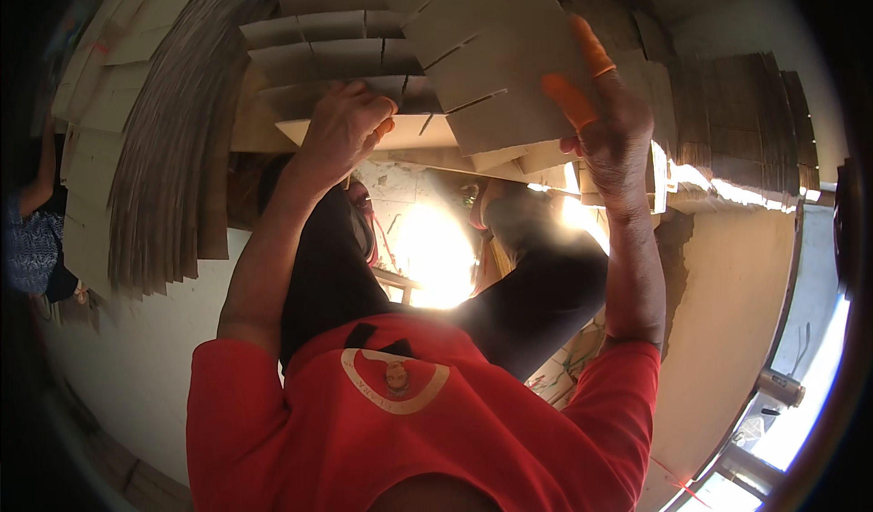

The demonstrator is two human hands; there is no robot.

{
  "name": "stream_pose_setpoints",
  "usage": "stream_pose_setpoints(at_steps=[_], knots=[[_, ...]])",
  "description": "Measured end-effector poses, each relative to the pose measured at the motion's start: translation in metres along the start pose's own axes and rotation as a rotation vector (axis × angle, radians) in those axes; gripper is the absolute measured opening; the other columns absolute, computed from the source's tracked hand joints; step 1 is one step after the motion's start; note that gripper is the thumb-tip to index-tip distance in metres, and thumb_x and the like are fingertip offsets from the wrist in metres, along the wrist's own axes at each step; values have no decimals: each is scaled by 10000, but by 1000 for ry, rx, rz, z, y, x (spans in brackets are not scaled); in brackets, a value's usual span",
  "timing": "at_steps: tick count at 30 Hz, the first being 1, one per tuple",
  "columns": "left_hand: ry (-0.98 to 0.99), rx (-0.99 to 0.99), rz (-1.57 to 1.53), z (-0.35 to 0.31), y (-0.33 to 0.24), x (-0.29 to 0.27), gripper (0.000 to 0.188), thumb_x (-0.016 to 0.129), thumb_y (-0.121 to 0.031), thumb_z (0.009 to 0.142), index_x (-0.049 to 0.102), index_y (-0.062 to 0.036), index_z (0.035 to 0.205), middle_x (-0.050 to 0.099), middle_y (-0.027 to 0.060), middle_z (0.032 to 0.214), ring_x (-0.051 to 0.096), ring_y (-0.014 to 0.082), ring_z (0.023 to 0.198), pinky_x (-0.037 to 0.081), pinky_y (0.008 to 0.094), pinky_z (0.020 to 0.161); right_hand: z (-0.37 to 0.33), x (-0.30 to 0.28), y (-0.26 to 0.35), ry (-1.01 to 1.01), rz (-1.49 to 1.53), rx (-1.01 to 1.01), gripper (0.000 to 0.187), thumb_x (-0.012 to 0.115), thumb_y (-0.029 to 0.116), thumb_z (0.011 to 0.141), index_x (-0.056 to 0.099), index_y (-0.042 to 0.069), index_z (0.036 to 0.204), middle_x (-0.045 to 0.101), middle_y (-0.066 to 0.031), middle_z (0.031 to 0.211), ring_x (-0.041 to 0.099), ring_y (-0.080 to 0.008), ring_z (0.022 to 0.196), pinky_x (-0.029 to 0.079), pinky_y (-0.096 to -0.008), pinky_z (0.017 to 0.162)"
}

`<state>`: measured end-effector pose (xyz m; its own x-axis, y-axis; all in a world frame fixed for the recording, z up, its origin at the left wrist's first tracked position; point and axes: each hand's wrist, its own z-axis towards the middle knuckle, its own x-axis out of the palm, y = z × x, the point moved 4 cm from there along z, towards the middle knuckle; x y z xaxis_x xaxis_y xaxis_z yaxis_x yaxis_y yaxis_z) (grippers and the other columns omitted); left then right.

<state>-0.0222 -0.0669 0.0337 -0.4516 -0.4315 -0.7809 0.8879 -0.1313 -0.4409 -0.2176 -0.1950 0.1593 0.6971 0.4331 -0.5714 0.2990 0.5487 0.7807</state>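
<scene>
In front of me is a partly interlocked cardboard divider (327, 57), its slotted strips standing in rows. My left hand (341, 135) is closed at its near edge, orange covers on the thumb and a finger; some fingertips are hidden behind the strips. A broad slotted cardboard sheet (509, 57) slants across the right side of the divider, its slots opening along the left edge. My right hand (614, 116) grips this sheet at its right edge. Two of its fingers wear orange covers and lie against the board.
A tall stack of cardboard strips (177, 139) rises on the left, and more stacked cardboard (737, 121) stands at the right. Below the divider, my dark-trousered legs (536, 280) flank a brightly lit floor patch. Another person's patterned clothing (35, 248) shows at the far left.
</scene>
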Motion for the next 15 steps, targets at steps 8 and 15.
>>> stream_pose_setpoints(at_steps=[8,15], knots=[[-41,-17,-50,1,3,4,108,672,-33,699,584,-14,759,629,97,784,580,278,783,439,382,726,1,31,-16,77,14,34,556,672,113,830,477,159,1349,563,51,684,383,-9,485,385,-180,409],[-24,-113,-105,1,7,6,117,678,-39,710,612,-12,802,608,120,763,585,310,725,466,403,636,8,36,-12,110,32,31,540,654,106,845,472,142,1352,556,45,681,394,-13,487,394,-196,412]])
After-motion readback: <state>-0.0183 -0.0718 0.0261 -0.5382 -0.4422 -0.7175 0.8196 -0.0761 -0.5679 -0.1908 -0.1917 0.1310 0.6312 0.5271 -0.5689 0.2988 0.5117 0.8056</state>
